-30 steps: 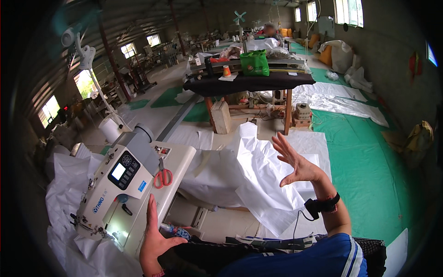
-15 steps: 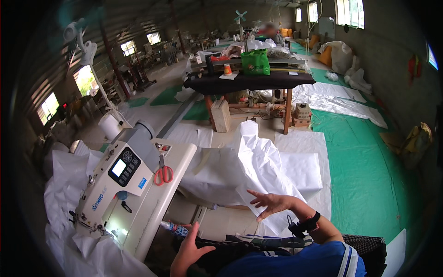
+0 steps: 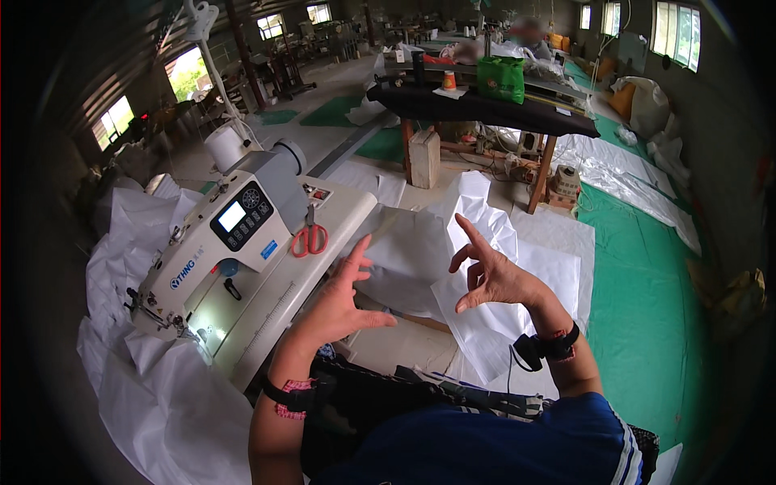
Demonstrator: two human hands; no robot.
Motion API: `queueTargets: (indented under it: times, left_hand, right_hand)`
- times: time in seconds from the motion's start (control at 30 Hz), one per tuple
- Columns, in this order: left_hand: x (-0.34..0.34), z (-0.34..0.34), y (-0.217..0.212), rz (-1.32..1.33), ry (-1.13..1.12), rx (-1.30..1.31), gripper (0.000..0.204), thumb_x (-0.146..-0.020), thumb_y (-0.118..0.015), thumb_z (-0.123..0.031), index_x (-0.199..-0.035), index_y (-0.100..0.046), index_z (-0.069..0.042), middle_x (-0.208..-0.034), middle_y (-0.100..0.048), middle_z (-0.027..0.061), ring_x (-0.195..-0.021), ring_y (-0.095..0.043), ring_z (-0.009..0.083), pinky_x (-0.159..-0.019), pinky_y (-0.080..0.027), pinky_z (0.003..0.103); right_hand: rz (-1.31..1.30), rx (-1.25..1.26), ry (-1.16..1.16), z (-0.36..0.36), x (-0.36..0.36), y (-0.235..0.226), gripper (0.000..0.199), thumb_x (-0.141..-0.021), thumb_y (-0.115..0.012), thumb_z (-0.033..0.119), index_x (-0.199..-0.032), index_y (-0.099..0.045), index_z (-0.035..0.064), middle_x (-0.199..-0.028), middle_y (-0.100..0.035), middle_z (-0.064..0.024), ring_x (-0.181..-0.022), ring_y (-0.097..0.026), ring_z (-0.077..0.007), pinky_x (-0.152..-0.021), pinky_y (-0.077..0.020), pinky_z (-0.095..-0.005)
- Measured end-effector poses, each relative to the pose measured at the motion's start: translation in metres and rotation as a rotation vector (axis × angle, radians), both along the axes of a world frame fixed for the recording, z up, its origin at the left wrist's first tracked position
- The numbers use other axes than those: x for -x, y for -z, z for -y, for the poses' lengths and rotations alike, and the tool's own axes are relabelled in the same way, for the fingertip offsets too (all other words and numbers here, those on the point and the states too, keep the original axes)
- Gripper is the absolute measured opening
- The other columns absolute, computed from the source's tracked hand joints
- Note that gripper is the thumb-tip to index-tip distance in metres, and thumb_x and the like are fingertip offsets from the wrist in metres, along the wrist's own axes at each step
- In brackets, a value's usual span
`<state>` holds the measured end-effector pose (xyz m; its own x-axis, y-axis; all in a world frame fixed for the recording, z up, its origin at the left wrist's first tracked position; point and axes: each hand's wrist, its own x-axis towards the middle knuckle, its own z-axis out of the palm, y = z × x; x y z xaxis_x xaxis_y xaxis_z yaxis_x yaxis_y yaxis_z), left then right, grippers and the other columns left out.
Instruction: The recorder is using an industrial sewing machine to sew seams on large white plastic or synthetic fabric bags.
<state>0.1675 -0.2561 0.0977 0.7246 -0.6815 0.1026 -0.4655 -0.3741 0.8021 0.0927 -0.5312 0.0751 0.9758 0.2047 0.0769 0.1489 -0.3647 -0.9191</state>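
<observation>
My left hand (image 3: 343, 303) is raised in the air beside the front edge of a sewing machine (image 3: 214, 238), thumb and fingers spread, nothing in it. Across from it, my right hand (image 3: 499, 275) is up in front of crumpled white plastic-like sheeting (image 3: 473, 202), index finger and thumb apart, also holding nothing. The two palms roughly face each other with a gap between them. Red-handled scissors (image 3: 309, 236) lie on the machine's bed, near my left fingertips. More white sheeting (image 3: 174, 412) hangs down on the machine's left, passing under the lit needle area.
Ahead stands a table with a dark cloth (image 3: 477, 105), carrying a green bag (image 3: 500, 78) and an orange cup (image 3: 449, 80). A concrete block (image 3: 423, 159) stands by its leg. Green floor covering (image 3: 638, 307) stretches along the right. A person (image 3: 529, 44) is far back.
Both hands have risen and moved farther forward; my left forearm now shows fully. My view has shifted, so the machine and table sit higher and farther right. Both hands stay empty.
</observation>
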Motion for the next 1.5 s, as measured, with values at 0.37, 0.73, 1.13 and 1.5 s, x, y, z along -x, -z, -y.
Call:
queueTargets:
  times: [0.37, 0.73, 1.13, 1.5]
  left_hand:
    - [-0.001, 0.024, 0.003, -0.084, 0.09, -0.042, 0.112, -0.058, -0.085, -0.026, -0.144, -0.014, -0.018, -0.13, -0.037, 0.0185, -0.119, -0.043, 0.033, -0.093, -0.04, 0.047]
    - [-0.006, 0.027, 0.016, -0.008, 0.153, -0.02, 0.107, -0.058, -0.086, -0.026, -0.142, -0.02, -0.016, -0.127, -0.039, 0.0193, -0.117, -0.045, 0.0313, -0.093, -0.041, 0.044]
    - [-0.008, 0.012, 0.02, -0.054, 0.092, -0.047, 0.108, -0.058, -0.086, -0.027, -0.143, -0.02, -0.015, -0.123, -0.043, 0.0152, -0.116, -0.046, 0.0306, -0.088, -0.043, 0.045]
    - [-0.006, -0.008, 0.041, -0.055, 0.072, -0.036, 0.098, -0.06, -0.084, -0.02, -0.139, -0.027, -0.012, -0.125, -0.045, 0.0161, -0.114, -0.048, 0.0279, -0.091, -0.043, 0.043]
  right_hand:
    - [0.041, -0.052, -0.036, 0.01, 0.005, 0.008, 0.125, -0.059, -0.086, 0.033, -0.146, 0.002, 0.0166, -0.095, -0.054, -0.0085, -0.063, -0.051, -0.011, -0.064, -0.0467, -0.0259]
    - [0.06, -0.03, -0.057, 0.007, 0.001, 0.017, 0.121, -0.059, -0.087, 0.03, -0.146, -0.003, 0.0167, -0.093, -0.053, -0.0062, -0.063, -0.05, -0.0096, -0.061, -0.0448, -0.0248]
    - [0.01, -0.013, -0.074, 0.009, 0.002, 0.018, 0.125, -0.058, -0.086, 0.038, -0.146, 0.0, 0.0176, -0.097, -0.052, -0.0085, -0.066, -0.051, -0.0138, -0.064, -0.0467, -0.0272]
    - [0.032, -0.079, -0.127, 0.007, -0.006, 0.054, 0.119, -0.062, -0.084, 0.032, -0.146, -0.001, 0.0165, -0.098, -0.053, -0.0075, -0.062, -0.052, -0.0103, -0.061, -0.0456, -0.0245]
